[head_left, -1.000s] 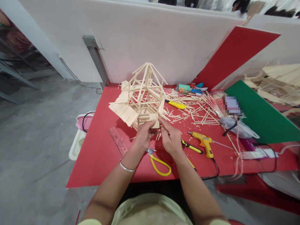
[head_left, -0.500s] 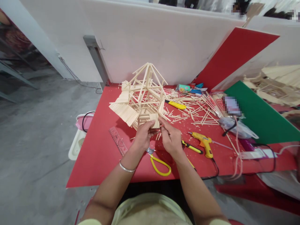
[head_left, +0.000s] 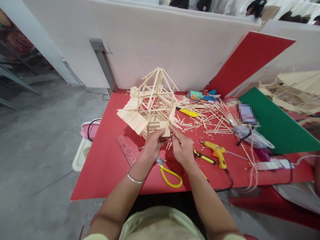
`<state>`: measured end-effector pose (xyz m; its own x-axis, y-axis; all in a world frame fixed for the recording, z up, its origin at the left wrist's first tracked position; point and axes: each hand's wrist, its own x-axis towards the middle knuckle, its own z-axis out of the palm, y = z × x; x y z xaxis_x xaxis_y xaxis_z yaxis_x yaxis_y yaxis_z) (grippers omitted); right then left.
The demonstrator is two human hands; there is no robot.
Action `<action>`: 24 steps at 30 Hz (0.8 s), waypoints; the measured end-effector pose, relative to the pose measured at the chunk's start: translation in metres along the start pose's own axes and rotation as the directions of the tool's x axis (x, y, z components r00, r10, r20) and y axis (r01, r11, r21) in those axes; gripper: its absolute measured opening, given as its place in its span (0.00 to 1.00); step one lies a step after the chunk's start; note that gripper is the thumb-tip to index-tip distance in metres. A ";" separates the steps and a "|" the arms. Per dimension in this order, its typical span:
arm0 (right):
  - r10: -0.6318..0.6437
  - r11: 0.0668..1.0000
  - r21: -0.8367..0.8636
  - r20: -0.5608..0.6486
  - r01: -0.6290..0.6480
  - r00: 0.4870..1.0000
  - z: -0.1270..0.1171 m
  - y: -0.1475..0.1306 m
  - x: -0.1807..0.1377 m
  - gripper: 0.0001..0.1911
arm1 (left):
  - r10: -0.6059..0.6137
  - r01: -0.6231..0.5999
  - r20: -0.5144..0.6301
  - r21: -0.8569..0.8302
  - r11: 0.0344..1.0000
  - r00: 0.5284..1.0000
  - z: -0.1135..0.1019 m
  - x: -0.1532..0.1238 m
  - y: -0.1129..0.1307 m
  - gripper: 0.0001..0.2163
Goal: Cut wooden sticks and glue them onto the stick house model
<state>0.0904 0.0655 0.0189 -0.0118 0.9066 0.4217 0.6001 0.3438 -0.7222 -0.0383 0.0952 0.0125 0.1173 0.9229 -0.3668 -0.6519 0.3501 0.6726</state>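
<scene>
A model pavilion made of thin wooden sticks (head_left: 156, 100) stands on the red table, with a peaked frame and slatted roof panels on its left side. At its front edge, my left hand (head_left: 153, 144) and my right hand (head_left: 183, 146) pinch a small slatted panel of sticks (head_left: 165, 128) from both sides. Both hands are closed, the fingertips partly hidden under the panel. Below them lie yellow-handled scissors (head_left: 171, 175), their blades partly behind my left hand. A clear ruler (head_left: 125, 150) is to the left of my left hand.
Right of my hands lie a yellow glue gun (head_left: 217, 153) with a cord, a black-and-yellow cutter (head_left: 206, 157) and a yellow knife (head_left: 188, 112). Loose sticks (head_left: 212, 118) are scattered behind. A green board (head_left: 277, 126) leans at the right; a white partition (head_left: 162, 43) stands at the back.
My hands and the panel stay almost still at the model's front. Only a slight shift of the camera view shows.
</scene>
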 end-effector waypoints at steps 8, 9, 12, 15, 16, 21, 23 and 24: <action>0.002 1.000 -0.011 0.003 -0.002 1.000 0.000 -0.002 0.000 0.26 | 0.008 -0.008 0.010 0.000 1.000 1.000 -0.002 0.001 -0.001 0.13; 0.006 1.000 -0.012 0.005 -0.006 1.000 0.000 -0.002 0.000 0.26 | 0.009 -0.009 0.013 0.000 1.000 1.000 -0.002 0.001 -0.001 0.13; 0.010 1.000 -0.013 0.000 -0.010 1.000 0.000 -0.001 0.000 0.26 | 0.009 -0.009 0.025 -0.002 1.000 1.000 -0.002 0.001 -0.002 0.13; 0.001 1.000 -0.015 -0.004 -0.001 1.000 0.001 0.000 -0.001 0.26 | 0.007 -0.007 0.018 -0.005 1.000 1.000 -0.002 0.001 -0.001 0.13; -0.001 1.000 -0.015 -0.004 0.001 1.000 0.001 0.000 0.000 0.26 | 0.006 -0.006 0.014 -0.005 1.000 1.000 -0.002 0.001 -0.001 0.13; 0.005 1.000 -0.015 -0.002 -0.005 1.000 0.001 -0.001 -0.001 0.26 | 0.002 -0.002 0.016 -0.009 1.000 1.000 0.000 0.000 0.000 0.13; 0.001 1.000 -0.015 -0.004 -0.002 1.000 0.001 -0.001 -0.001 0.26 | 0.004 -0.003 0.018 -0.012 1.000 1.000 0.000 -0.001 0.000 0.13; -0.001 1.000 -0.015 -0.005 0.001 1.000 0.001 -0.001 -0.001 0.26 | 0.003 -0.003 0.018 -0.012 1.000 1.000 0.000 -0.001 0.000 0.13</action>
<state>0.0888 0.0649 0.0183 -0.0082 0.9051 0.4250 0.6118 0.3407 -0.7139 -0.0387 0.0946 0.0129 0.1289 0.9268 -0.3527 -0.6614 0.3453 0.6658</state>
